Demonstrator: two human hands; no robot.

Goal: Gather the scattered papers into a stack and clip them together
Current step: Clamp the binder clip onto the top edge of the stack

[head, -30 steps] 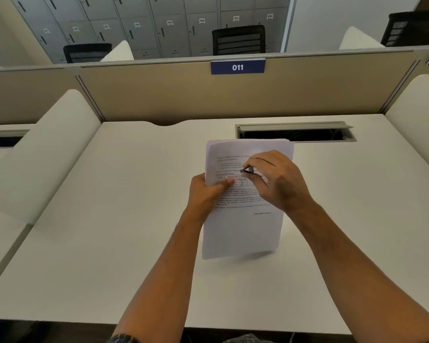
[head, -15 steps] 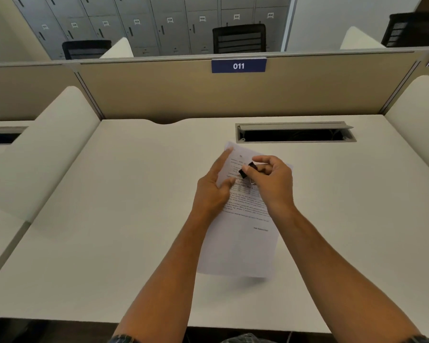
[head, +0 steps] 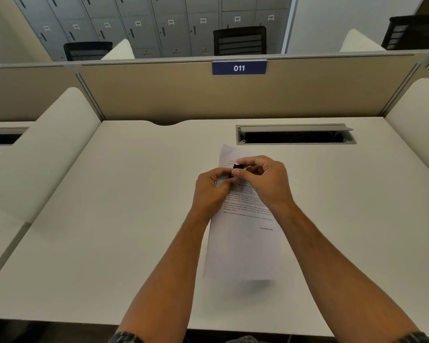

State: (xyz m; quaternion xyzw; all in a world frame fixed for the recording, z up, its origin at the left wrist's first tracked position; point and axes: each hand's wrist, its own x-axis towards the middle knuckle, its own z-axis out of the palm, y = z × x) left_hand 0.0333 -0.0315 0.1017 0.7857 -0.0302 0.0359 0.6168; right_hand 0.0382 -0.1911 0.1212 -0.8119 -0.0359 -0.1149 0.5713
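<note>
A stack of white printed papers lies nearly flat on the white desk, its near end slightly raised with a shadow beneath. A small black binder clip sits above the upper part of the stack. My right hand pinches the clip between thumb and fingers. My left hand meets it from the left, fingertips curled on the clip and the papers' left edge. Whether the clip bites the sheets is hidden by the fingers.
A grey cable slot is sunk into the desk behind the papers. A beige partition with the sign 011 closes the back. White side dividers stand left and right. Black chairs and grey lockers lie beyond.
The papers went from upright in my left hand to lying almost flat on the desk. My left hand let go of the sheet's side and joined my right hand at the clip.
</note>
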